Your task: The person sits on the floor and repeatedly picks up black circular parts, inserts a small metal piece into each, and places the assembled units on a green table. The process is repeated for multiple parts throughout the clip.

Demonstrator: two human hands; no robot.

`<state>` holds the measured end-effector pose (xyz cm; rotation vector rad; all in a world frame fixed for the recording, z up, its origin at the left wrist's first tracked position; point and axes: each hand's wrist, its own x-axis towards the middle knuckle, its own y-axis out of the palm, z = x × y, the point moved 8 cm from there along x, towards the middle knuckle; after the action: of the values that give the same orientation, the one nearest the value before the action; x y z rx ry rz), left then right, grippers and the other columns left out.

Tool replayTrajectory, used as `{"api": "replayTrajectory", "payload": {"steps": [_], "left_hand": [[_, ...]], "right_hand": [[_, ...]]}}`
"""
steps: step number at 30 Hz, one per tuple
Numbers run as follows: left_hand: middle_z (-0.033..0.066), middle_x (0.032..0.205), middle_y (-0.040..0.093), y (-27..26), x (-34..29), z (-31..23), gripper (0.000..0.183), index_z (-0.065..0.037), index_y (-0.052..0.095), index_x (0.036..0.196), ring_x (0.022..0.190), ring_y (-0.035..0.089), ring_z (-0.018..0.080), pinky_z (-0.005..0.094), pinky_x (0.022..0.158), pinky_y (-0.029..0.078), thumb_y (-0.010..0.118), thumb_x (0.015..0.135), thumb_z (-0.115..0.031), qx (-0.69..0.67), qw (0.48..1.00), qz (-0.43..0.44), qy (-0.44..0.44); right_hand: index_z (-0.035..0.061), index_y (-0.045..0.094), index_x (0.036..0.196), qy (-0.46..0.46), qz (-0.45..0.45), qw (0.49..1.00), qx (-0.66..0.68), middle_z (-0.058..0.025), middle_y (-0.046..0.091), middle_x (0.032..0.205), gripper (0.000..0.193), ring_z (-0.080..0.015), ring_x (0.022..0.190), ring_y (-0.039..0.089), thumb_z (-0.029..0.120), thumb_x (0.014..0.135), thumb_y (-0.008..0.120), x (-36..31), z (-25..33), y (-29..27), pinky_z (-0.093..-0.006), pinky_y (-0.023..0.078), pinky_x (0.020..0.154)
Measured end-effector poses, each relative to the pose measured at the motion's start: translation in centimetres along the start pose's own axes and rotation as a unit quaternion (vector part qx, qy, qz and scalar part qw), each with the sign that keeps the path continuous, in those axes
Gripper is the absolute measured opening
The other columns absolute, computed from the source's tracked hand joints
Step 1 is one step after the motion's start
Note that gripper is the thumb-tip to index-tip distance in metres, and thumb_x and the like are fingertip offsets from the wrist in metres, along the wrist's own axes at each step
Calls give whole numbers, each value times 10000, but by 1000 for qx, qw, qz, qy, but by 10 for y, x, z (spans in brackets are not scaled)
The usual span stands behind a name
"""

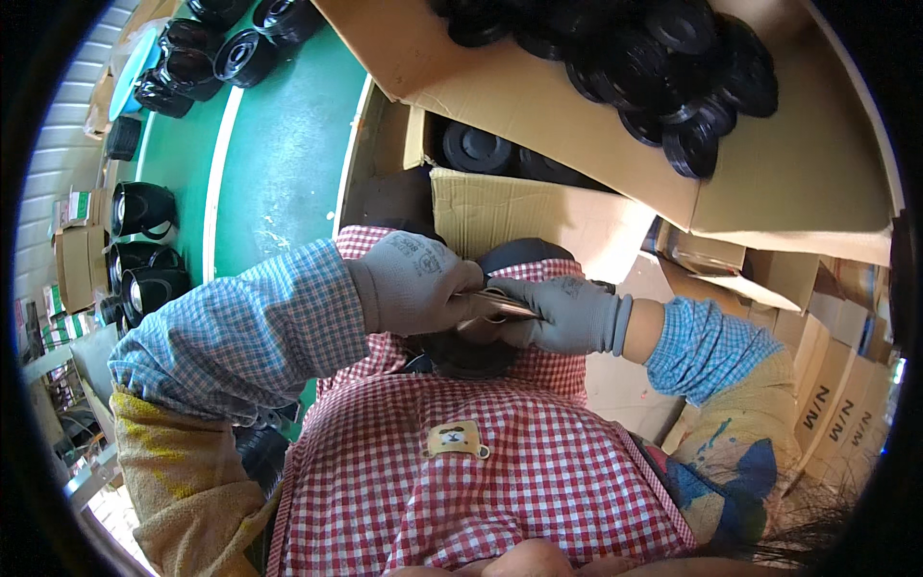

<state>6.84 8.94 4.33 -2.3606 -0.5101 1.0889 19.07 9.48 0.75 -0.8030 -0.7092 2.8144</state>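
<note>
My left hand (415, 281) and my right hand (567, 313), both in grey knit gloves, meet over my lap. Between them is a thin, shiny metal tool (510, 305) with narrow edges, its exact kind unclear. My right hand is closed around it. The fingers of my left hand are pinched together at its left end, and what they grip is hidden. Just below the hands, a round black part (471, 356) rests against my red checked apron (481, 500), partly covered by the gloves.
A large cardboard box (519, 207) stands open ahead, with round black lids (476, 146) inside. More black lids (663, 72) are heaped on cardboard at the far right. On the left, a green table (288, 144) carries black pots (245, 58). Flattened cartons (832, 394) stand at right.
</note>
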Motion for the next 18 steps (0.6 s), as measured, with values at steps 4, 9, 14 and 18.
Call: {"api": "replayTrajectory", "payload": {"steps": [4, 9, 14, 18], "left_hand": [[198, 785, 685, 5, -19, -16, 381, -1, 558, 1201, 693, 706, 350, 462, 642, 570, 529, 1019, -334, -47, 996, -60, -40], [221, 772, 670, 10, -25, -30, 355, 29, 477, 1147, 701, 707, 362, 447, 638, 574, 501, 1039, -309, -141, 985, 15, -97], [231, 840, 681, 11, -17, -23, 365, 25, 460, 1181, 746, 713, 351, 452, 659, 578, 476, 1053, -316, -149, 980, 35, -131], [246, 905, 689, 12, -21, -19, 400, 57, 479, 1185, 807, 718, 347, 449, 726, 581, 470, 1054, -321, -131, 974, 74, -170]], "right_hand": [[273, 522, 1417, -73, 57, 992, -82, -121, 720, 1069, 614, -339, 954, 698, 625, 919, 588, 16, -4, -15, -443, 533, 839], [327, 568, 1338, -112, 81, 980, -146, -81, 718, 1078, 509, -332, 977, 688, 597, 909, 618, 27, -4, -19, -435, 525, 818], [317, 594, 1329, -145, 58, 972, -177, -66, 721, 1031, 540, -312, 943, 691, 569, 859, 682, 36, -8, -25, -436, 526, 806], [298, 608, 1317, -114, 66, 965, -227, -65, 720, 962, 582, -304, 884, 694, 526, 800, 748, 37, -2, -22, -421, 534, 761]]}}
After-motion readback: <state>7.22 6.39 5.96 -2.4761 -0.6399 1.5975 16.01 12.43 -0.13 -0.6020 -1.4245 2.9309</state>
